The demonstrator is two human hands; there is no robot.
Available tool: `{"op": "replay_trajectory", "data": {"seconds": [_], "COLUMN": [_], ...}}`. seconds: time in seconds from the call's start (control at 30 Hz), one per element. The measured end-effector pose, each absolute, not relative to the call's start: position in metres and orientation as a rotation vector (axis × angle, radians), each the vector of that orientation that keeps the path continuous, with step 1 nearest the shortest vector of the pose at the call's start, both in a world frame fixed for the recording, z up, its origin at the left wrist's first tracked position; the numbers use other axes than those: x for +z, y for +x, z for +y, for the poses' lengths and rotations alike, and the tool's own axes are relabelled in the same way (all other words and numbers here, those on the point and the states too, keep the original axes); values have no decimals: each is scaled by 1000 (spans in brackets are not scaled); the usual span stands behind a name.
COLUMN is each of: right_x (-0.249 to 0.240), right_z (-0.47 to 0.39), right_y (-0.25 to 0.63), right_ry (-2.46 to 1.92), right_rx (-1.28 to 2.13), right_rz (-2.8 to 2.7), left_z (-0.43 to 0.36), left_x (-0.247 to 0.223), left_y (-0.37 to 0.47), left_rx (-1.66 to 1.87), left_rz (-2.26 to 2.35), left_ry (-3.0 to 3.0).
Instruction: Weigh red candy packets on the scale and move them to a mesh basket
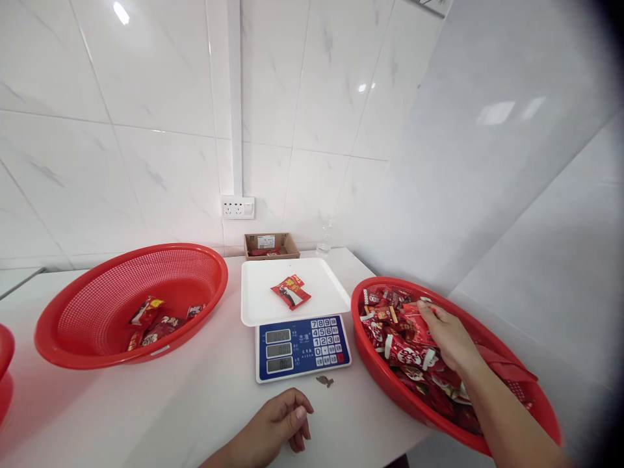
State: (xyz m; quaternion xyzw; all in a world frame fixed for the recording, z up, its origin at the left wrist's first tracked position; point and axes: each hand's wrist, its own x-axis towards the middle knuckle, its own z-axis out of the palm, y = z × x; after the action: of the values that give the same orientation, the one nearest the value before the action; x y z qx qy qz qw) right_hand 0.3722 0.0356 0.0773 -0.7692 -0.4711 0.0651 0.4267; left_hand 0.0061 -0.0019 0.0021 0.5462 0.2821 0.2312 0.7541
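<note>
My right hand point(446, 335) reaches into the red basket point(370, 377) on the right, thumb and fingers closed on a red packet point(416, 323). Around it lie many red snack packets point(409, 354), some with white lettering. My left hand point(273, 426) rests near the table's front, fingers loosely curled with nothing visible in them. In front of it stands a blue and white weighing scale point(305, 348) with a keypad and three displays. On its white tray point(258, 299) lie red packets point(291, 292), one overlapping another.
A second red basket point(63, 331) on the left holds several packets point(163, 327). Behind the scale sit a cardboard box point(291, 246) and a clear object point(324, 237) by the wall. A small brown scrap point(324, 381) lies before the scale. Another red rim point(4, 351) shows far left.
</note>
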Motion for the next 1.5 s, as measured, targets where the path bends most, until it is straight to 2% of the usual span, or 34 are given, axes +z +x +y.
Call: {"op": "replay_trajectory", "data": {"seconds": [0.1, 0.23, 0.3, 0.43, 0.57, 0.73, 0.93, 1.27, 1.5], "right_x": [93, 123, 126, 87, 36, 23, 23, 23, 16], "right_z": [32, 10, -5, -30, -38, -34, -38, -38, -42], "right_y": [362, 320, 283, 199, 141, 130, 134, 130, 132], "right_ry": [-1889, -1862, -1803, -1666, -1530, -1478, -1530, -1568, -1553], "right_rx": [221, 152, 268, 920, 1190, 1197, 1425, 1211, 1388], "right_rz": [-996, -1067, -1067, -1134, -1238, -1217, -1197, -1208, -1202], "left_z": [-2, -2, -3, -5, -5, -1, 1, 1, 2], "left_x": [-1, -2, -1, 0, -5, -3, -4, -4, -3], "left_y": [5, 6, 6, 9, 10, 6, 5, 3, 5], "left_rx": [512, 529, 551, 649, 759, 853, 836, 705, 736], "left_rz": [598, 571, 566, 540, 578, 711, 716, 706, 691], "left_ry": [1191, 1187, 1176, 1160, 1197, 1299, 1204, 1328, 1243]}}
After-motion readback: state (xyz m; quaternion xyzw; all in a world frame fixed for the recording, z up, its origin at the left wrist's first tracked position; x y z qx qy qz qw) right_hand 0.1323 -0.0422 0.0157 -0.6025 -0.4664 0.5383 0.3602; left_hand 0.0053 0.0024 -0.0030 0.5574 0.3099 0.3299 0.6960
